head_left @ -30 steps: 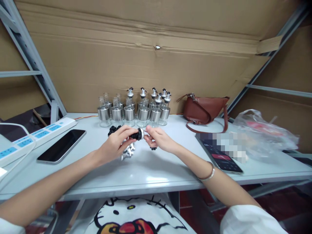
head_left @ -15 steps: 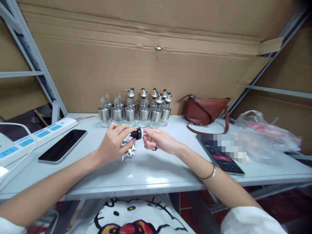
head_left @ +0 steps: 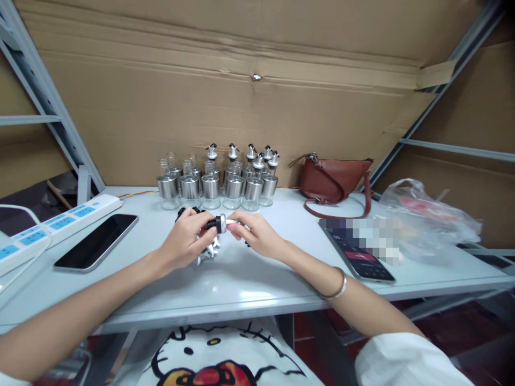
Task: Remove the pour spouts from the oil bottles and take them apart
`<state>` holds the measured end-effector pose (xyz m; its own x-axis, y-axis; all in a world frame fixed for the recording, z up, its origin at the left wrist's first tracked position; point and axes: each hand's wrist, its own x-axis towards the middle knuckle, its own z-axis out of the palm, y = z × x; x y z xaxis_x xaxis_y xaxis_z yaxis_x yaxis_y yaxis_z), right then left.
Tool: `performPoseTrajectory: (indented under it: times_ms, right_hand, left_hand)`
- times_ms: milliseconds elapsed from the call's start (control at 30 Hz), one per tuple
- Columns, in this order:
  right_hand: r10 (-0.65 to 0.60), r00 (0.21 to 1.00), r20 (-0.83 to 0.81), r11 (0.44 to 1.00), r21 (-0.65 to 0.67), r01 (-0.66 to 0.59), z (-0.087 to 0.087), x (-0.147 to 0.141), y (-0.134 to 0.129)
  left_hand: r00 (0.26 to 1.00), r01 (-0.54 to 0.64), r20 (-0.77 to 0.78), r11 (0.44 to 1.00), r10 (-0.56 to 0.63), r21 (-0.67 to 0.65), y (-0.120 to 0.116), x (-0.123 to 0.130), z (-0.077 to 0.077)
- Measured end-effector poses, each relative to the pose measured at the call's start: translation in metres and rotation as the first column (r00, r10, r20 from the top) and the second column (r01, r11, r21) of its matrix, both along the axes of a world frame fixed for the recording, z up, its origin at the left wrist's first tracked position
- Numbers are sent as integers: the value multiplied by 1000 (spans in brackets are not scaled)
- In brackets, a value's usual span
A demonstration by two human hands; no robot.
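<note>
My left hand grips a black ribbed stopper with a silver collar, held sideways above the table. From the right, my right hand pinches the slim light-coloured end that sticks out of the collar. A small dark piece shows just under my right fingers, too hidden to name. Silver metal parts lie on the table below my left hand, and black parts lie just behind it. Several glass bottles with steel sleeves stand behind my hands; some carry pourer tops.
On the left are a dark phone and a white power strip. A brown bag, a second phone and a clear plastic bag lie on the right. The table's front edge runs below my forearms.
The collar has turned silver side toward my right hand, whose fingers now pinch a slim light end. Black parts behind my left hand have come into view. The whole view has shifted slightly.
</note>
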<state>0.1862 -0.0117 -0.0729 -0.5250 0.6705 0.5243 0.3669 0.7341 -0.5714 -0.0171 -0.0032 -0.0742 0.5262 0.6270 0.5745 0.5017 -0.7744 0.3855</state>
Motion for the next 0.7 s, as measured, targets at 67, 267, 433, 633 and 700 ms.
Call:
performPoseTrajectory:
  times_ms: [67,267,433,633,700]
  right_hand:
    - [-64,989,131,951,308,21,-2,1,1]
    - [-252,940,228,628,778,-21,2,6,6]
    - [-164,971,174,786,618,22,3,7,3]
    - [15,993,-113,983,-183,-35,3,3,-1]
    - [87,966,-243,856,-478,-198,4,3,1]
  left_hand:
    - [993,50,115,969,-23,-241,-2,2,1]
    - [978,121,207,899,-35,-420,-10,8,1]
    - [997,65,54,993,-60,-94,-6,3,-2]
    - [995,38,-99,978,-18,204,3,0,-6]
    - [993,25,-121,957,10,288,3,0,-6]
